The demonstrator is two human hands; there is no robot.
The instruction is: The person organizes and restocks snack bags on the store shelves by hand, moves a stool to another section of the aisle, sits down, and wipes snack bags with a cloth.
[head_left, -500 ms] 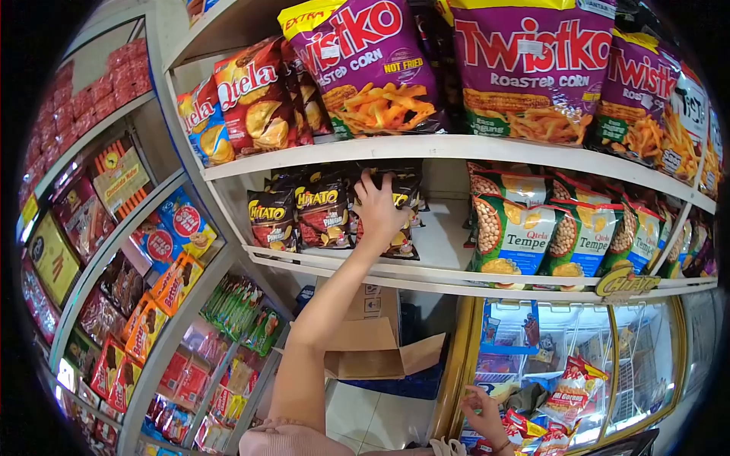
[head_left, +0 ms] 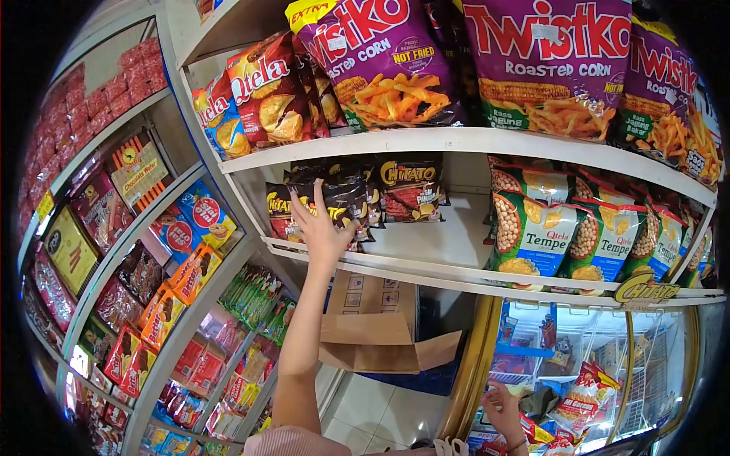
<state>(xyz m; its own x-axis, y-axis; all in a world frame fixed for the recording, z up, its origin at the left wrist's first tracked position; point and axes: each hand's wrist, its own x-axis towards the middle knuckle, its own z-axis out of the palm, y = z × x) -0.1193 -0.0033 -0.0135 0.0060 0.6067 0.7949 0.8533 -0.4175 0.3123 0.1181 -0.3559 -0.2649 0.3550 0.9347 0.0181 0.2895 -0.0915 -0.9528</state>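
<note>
My left hand [head_left: 323, 228] reaches onto the middle shelf, its fingers spread over a black Chitato bag near the row's left end. Another Chitato bag [head_left: 280, 214] stands just left of it, and a further one [head_left: 411, 188] stands farther back to the right. At the lower right, my right hand [head_left: 502, 406] hangs in front of the freezer, near red and yellow Mi Goreng packs [head_left: 587, 397]. Its fingers are partly curled, and nothing shows clearly between them.
Twistko bags [head_left: 551, 68] line the shelf above. Qtela Tempe bags [head_left: 538, 235] fill the middle shelf's right part. An open cardboard box [head_left: 372, 330] sits below. Snack racks [head_left: 171, 251] stand on the left, a glass-topped freezer [head_left: 623, 365] at the lower right.
My left hand has moved left along the Chitato row, from the right-hand bag to one nearer the left end. The view has shifted slightly, and a Chitato bag farther back now shows.
</note>
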